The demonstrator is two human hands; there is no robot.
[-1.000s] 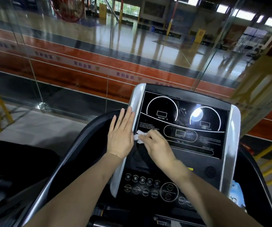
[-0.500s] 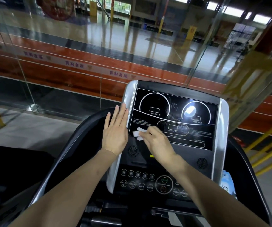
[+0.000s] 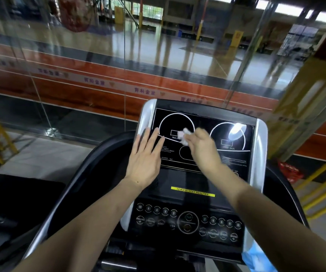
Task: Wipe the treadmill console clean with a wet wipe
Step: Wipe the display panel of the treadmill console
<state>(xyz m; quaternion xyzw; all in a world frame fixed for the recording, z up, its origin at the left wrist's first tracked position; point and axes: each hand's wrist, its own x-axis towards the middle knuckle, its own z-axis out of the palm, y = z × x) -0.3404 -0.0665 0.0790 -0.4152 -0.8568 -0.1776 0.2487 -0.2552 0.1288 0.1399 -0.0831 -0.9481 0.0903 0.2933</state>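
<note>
The treadmill console (image 3: 236, 160) is a black glossy panel with two white dial rings and silver side strips. My right hand (image 3: 202, 149) pinches a small crumpled white wet wipe (image 3: 183, 135) and presses it onto the left dial ring, near the incline window. My left hand (image 3: 145, 157) lies flat with fingers spread on the console's left edge, partly over the silver strip. A row of round buttons (image 3: 187, 220) sits below, under a yellow label strip (image 3: 192, 191).
A glass wall (image 3: 119, 65) stands right behind the console. Black curved handrails (image 3: 83, 177) flank the console on both sides. A blue packet (image 3: 256, 256) lies at the console's lower right. Yellow railings (image 3: 319, 185) stand to the right and far left.
My right hand has slid the wipe up and to the right, from the text block at the panel's left to the left dial ring. My left hand has stayed on the left edge.
</note>
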